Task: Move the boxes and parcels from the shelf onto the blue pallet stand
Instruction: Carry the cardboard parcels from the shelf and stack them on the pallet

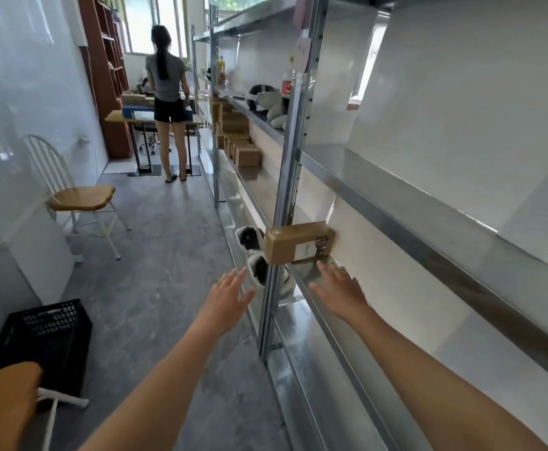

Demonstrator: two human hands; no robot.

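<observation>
Reaching toward a taped cardboard parcel (299, 242) on the low metal shelf (337, 362), both hands are spread with straight fingers and hold nothing. The left hand (230, 296) is out in the aisle, on the left of the steel upright (287, 203); the right hand (339, 289) is over the shelf on the upright's right, its fingertips (323, 266) just short of the parcel's near end. The parcel lies on its side with its label facing out, its left end behind the upright.

That upright looks like the main hazard. It stands between the two hands, so a two-handed grab would have to go around it, and the left hand may strike the post or find only a corner. If the right hand pulls alone, the parcel could swing and jam against the post, or slide off the shelf edge and drop to the floor.

Two white headsets (256, 255) sit just left of the parcel on the same shelf level, right in the left hand's path; a careless sweep could knock one off the shelf.

More small cardboard boxes (246, 154) wait far down the shelf, so much of the job seems undone. No blue pallet stand can be made out with certainty from here. Turning with the load carries its own risk: a black plastic crate (49, 340) sits on the floor near left, a wooden-seated chair (80, 196) stands against the left wall, and another person (167, 102) stands far down the narrow aisle.
</observation>
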